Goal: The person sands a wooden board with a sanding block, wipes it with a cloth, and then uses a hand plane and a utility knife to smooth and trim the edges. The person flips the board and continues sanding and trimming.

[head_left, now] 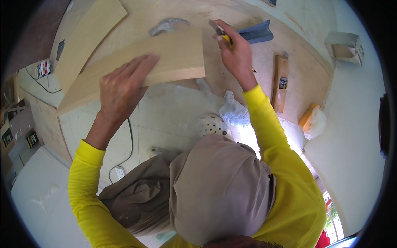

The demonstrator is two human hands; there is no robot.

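Note:
My left hand (124, 84) grips the near edge of a pale wooden board (178, 53), fingers lying over its top face and the thumb hidden. The board sticks out past the near edge of the worktable. Off the board's right end, my right hand (236, 51) is closed around a yellow and black utility knife (225, 36), its blade pointing up and left, apart from the board. A dark pointed tip, perhaps a pencil's, shows beside the right wrist. Beyond the board lies a claw hammer (167, 25).
A second pale board (93, 35) lies at far left. To the right are a blue-grey channel-shaped piece (256, 33), a wooden hand plane (280, 84), an orange object in clear plastic (312, 120) and a box (344, 47). A cable (131, 140) runs along the floor to a white socket (120, 171).

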